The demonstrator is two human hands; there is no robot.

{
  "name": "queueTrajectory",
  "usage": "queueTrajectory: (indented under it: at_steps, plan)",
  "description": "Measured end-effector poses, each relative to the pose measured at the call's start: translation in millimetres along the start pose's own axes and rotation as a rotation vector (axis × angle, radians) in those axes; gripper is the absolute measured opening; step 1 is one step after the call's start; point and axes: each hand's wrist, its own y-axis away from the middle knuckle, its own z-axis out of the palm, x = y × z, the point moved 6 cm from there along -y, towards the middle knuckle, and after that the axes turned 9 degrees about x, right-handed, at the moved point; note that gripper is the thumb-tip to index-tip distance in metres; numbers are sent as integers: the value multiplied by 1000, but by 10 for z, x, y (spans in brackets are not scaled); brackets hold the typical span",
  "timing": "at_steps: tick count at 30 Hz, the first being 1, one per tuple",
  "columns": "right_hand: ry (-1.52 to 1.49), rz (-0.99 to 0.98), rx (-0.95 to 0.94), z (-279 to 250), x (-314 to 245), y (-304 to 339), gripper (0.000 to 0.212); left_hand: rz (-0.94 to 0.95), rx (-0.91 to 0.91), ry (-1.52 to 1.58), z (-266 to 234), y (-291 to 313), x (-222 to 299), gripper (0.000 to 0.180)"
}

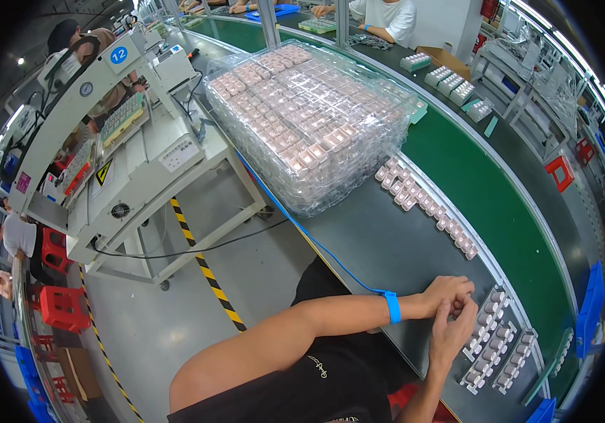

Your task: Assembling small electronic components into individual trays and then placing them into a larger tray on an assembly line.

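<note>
My left hand (443, 296), with a blue strap (393, 307) round its wrist, reaches over the dark worktop with its fingers curled. My right hand (452, 330) comes up from below, and its fingertips meet those of the left. Whatever lies between the fingers is too small and covered to make out. Just right of my hands stand several grey racks (486, 352) holding rows of small pale cylindrical pieces. Farther up the worktop, small pink parts (426, 204) lie in a line along the metal rail.
Large stacked clear trays (309, 120) of pink parts fill the far worktop. A green conveyor belt (486, 197) runs along the right. A white machine (133, 169) stands at left. The strap's blue cord (316, 243) trails along the table edge. Co-workers sit beyond; one white sleeve (394, 21) shows.
</note>
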Motion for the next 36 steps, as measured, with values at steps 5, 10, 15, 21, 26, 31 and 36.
queueTrajectory:
  at_steps: [5,10,15,21,26,31,36]
  plan:
    - [-16,55,-10,46,42,103,24,41,36,-29,-17,28,6,19]
    - [-20,99,-219,-10,17,203,14,-66,11,-69,-17,16,44,20]
    - [-154,129,-64,-464,64,289,11,24,-14,131,104,-47,109,27]
    - [-125,299,431,-1418,682,310,7,-440,-342,298,289,-14,70,45]
    - [-76,438,714,-1992,1344,859,16,-455,-508,255,538,-53,284,48]
    - [26,394,371,-1870,1421,1147,88,-405,-514,173,593,-57,332,52]
    - [305,305,251,-1583,1430,1159,103,-335,-533,59,629,-136,404,54]
